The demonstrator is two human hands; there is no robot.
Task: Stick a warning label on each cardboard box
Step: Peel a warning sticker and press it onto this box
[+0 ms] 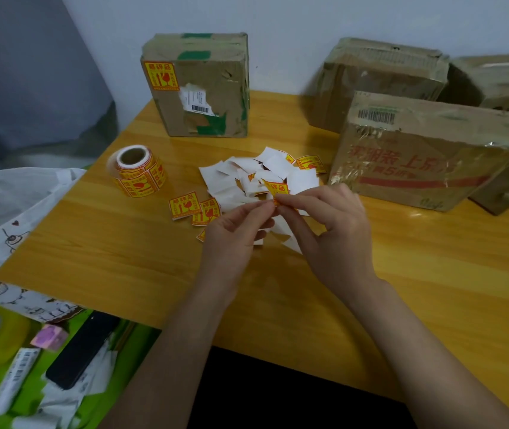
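Two hands: left hand (234, 230) and right hand (324, 221) meet above the table (123, 258), fingertips of both pinched on one label (275, 188).
label feel: thin, light, floppy, likely sticky once peeled; pick at a corner.
label spot: held just over the pile of white backing scraps (262, 174); loose labels (191, 207) lie beside it.
roll (137, 171): stands left of pile, light, grip by the core.
near box (420, 159): no warning sticker seen on its facing sides; stiff, worn.
far box (199, 85): already stickered.
hard to see: right-hand boxes (494, 85) blurred and cut off; whether backing has separated, cannot tell.
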